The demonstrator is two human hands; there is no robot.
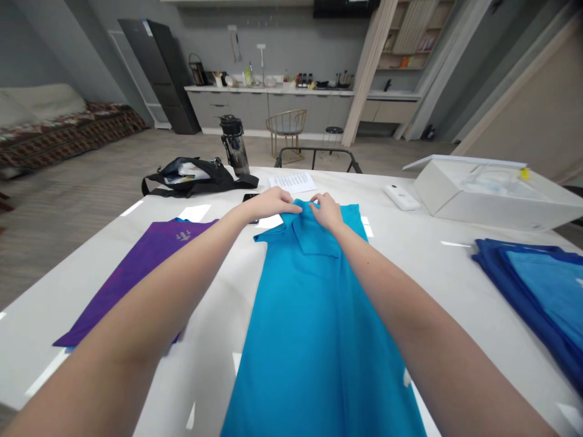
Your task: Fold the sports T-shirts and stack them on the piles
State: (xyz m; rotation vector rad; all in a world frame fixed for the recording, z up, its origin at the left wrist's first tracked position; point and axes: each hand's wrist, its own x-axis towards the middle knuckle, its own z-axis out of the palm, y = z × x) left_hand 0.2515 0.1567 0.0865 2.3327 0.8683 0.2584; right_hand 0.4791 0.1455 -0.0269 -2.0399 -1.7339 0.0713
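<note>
A bright blue shirt (pixel 296 315) lies lengthwise on the white table (pixel 410 267), its near end running out of the bottom of the view. Its right side is folded over in a long strip, and a flap of fabric sits near the far end. My left hand (pixel 272 203) pinches the far edge of the shirt between thumb and fingers. Just to the right, my right hand (pixel 327 210) grips the same edge, a small gap away. Some fingertips are hidden by the cloth and the hands themselves.
To the left lies a folded purple shirt (pixel 132 273); folded dark blue clothes (pixel 523 291) are at the right. Farther back are a black bag (pixel 204 179), a bottle (pixel 235 145), a printed sheet (pixel 292 182), a white device (pixel 401 197) and a white box (pixel 496 191).
</note>
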